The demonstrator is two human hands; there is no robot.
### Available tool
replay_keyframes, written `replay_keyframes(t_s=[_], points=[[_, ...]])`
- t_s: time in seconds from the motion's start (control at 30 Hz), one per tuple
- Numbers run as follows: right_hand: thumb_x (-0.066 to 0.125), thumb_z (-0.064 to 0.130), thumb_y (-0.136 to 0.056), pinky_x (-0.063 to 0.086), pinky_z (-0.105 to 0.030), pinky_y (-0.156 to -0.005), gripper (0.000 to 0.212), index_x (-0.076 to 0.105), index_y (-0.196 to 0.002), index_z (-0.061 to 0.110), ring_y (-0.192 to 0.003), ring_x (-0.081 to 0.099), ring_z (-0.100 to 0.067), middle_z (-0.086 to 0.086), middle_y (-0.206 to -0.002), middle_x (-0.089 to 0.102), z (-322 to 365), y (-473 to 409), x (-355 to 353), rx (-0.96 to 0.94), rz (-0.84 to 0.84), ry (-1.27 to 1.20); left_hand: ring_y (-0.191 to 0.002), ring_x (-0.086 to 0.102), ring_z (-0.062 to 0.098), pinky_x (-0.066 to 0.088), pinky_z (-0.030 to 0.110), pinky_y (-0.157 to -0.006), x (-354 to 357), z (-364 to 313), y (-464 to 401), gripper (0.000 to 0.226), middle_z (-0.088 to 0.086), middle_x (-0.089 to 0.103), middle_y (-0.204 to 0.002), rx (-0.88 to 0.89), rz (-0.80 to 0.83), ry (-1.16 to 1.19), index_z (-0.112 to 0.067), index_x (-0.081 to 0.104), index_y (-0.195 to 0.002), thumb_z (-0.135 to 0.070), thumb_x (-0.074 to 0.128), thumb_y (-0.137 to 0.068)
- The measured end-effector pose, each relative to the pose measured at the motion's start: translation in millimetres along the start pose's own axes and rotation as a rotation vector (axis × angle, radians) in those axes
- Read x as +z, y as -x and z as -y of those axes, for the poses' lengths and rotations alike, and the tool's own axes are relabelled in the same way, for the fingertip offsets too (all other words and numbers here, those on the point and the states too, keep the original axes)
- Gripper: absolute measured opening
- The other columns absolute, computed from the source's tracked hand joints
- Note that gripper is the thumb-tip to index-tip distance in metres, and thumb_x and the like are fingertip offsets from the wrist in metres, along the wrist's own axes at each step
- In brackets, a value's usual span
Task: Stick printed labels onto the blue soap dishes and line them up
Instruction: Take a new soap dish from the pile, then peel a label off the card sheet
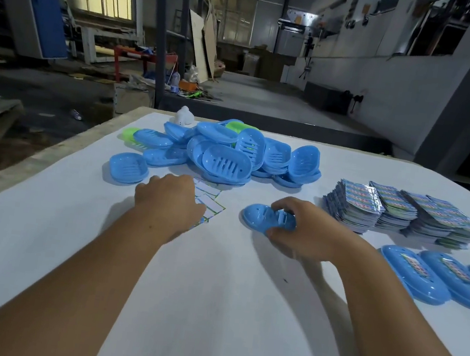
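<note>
Right hand [307,232] curled round a blue soap dish [267,216] at table centre, fingers over its far rim and thumb under its near edge, dish lying on the white table [210,309] with its slotted inside tilted toward the fingers. Nothing visible inside that dish but the fingertips. Left hand [169,199] palm down, fingers bent onto a small spread of white labels [209,201] just left of the held dish; whether pinching one or only pressing on them, cannot tell, fingertips hidden under the hand. Behind both hands, a loose pile of blue dishes [228,150], nested and tipped at all angles, slots showing, with two green dishes [130,134] poking out at the left edge and the far top. One single dish [128,167] sitting open side up, apart from the pile at its left front corner, with nothing in it. A small white object [184,116] at the far edge of the table behind the pile. To the right, stacks of printed labels [402,212] in several rows, patterned faces up. Nearer on the right edge, a row of labelled dishes [435,279] side by side and touching, bottoms up, each bearing a colourful sticker along its middle; the rightmost cut off by the frame.
</note>
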State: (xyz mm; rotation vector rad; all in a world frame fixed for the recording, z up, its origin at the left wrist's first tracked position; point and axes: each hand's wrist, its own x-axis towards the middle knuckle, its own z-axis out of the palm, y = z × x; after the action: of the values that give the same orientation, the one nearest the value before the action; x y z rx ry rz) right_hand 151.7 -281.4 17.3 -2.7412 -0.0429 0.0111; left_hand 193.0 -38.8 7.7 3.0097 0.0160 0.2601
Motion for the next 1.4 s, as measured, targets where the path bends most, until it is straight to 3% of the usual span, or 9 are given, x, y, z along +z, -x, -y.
replay_keyframes(t_s=[0.3,0.6,0.7,0.8,0.93,1.03,1.1,1.17,1.4], points=[[0.067,0.047,-0.086,0.051,-0.039,-0.093,0.053,0.050,-0.134,0.036,-0.105,0.061,-0.019,0.006,-0.123,0.061,3.7,3.6,-0.6,0.005,0.003,0.011,-0.101,0.060,0.025,0.046,0.034,-0.078,-2.3,4.2,-2.2,0.042,0.000,0.066,-0.108,-0.041,-0.001,0.082,-0.020,0.061,-0.110,-0.053,0.065,-0.084],[0.068,0.051,-0.086,0.049,-0.037,-0.094,0.062,0.045,-0.142,0.036,-0.108,0.058,-0.020,0.005,-0.131,0.058,4.8,4.9,-1.2,0.007,0.006,0.021,-0.089,0.062,0.020,0.052,0.034,-0.076,-4.5,5.8,-2.7,0.056,-0.004,0.066,-0.084,-0.036,0.038,0.099,-0.024,0.062,-0.090,-0.072,0.071,-0.063],[0.068,0.055,-0.084,0.046,-0.036,-0.093,0.067,0.043,-0.144,0.036,-0.117,0.054,-0.021,0.004,-0.138,0.053,5.2,5.1,-0.9,-0.001,-0.030,-0.010,-0.087,0.065,0.019,0.055,0.035,-0.076,-4.4,5.3,-4.3,0.053,-0.002,0.069,-0.091,-0.074,0.102,0.254,-0.018,0.059,-0.095,-0.056,0.081,-0.066],[0.067,0.052,-0.087,0.043,-0.033,-0.096,0.058,0.051,-0.140,0.034,-0.125,0.050,-0.018,0.006,-0.140,0.054,9.0,3.4,1.4,-0.061,-0.177,-0.061,-0.075,0.071,0.022,0.061,0.046,-0.075,-1.8,-0.9,-4.1,0.033,0.010,0.073,-0.081,-0.082,0.082,0.762,-0.013,0.067,-0.090,-0.035,0.084,-0.071],[0.072,0.047,-0.088,0.053,-0.029,-0.086,0.042,0.063,-0.125,0.030,-0.099,0.065,-0.005,0.014,-0.113,0.069,23.4,2.2,5.2,-0.142,-0.326,-0.423,-0.075,0.075,0.012,0.057,0.025,-0.066,-7.8,-18.9,0.5,0.008,-0.008,0.077,-0.081,0.071,0.095,1.226,-0.029,0.079,-0.082,-0.026,0.084,-0.077],[0.076,0.034,-0.089,0.058,-0.032,-0.076,0.032,0.064,-0.118,0.027,-0.079,0.071,-0.008,0.006,-0.088,0.078,30.8,2.9,7.1,-0.159,-0.170,-0.654,-0.083,0.076,0.026,0.060,0.035,-0.074,-5.8,-34.1,7.5,0.014,0.006,0.079,-0.091,0.072,0.224,1.526,-0.017,0.078,-0.093,-0.015,0.082,-0.079],[0.074,0.025,-0.092,0.056,-0.030,-0.069,0.017,0.066,-0.107,0.025,-0.071,0.069,-0.011,0.001,-0.081,0.078,32.3,2.4,7.1,-0.177,-0.152,-0.673,-0.084,0.076,0.026,0.060,0.034,-0.072,-2.8,-39.1,10.1,0.021,0.008,0.078,-0.093,0.084,0.250,1.542,-0.013,0.076,-0.100,-0.016,0.081,-0.081],[0.072,0.018,-0.093,0.055,-0.026,-0.063,0.008,0.067,-0.098,0.022,-0.065,0.065,-0.008,0.000,-0.078,0.078,31.4,1.6,5.3,-0.180,-0.182,-0.701,-0.072,0.075,0.013,0.054,0.018,-0.055,-1.8,-41.1,10.8,0.015,0.001,0.079,-0.085,0.075,0.216,1.498,-0.016,0.077,-0.096,-0.025,0.078,-0.085],[0.069,0.013,-0.094,0.049,-0.011,-0.057,0.013,0.067,-0.091,0.026,-0.062,0.068,0.000,0.004,-0.078,0.078,29.7,0.8,5.8,-0.179,-0.181,-0.675,-0.063,0.070,-0.001,0.039,0.007,-0.040,-4.0,-41.3,15.1,0.033,-0.007,0.077,-0.077,-0.003,0.186,1.348,-0.020,0.078,-0.086,-0.048,0.061,-0.094]])
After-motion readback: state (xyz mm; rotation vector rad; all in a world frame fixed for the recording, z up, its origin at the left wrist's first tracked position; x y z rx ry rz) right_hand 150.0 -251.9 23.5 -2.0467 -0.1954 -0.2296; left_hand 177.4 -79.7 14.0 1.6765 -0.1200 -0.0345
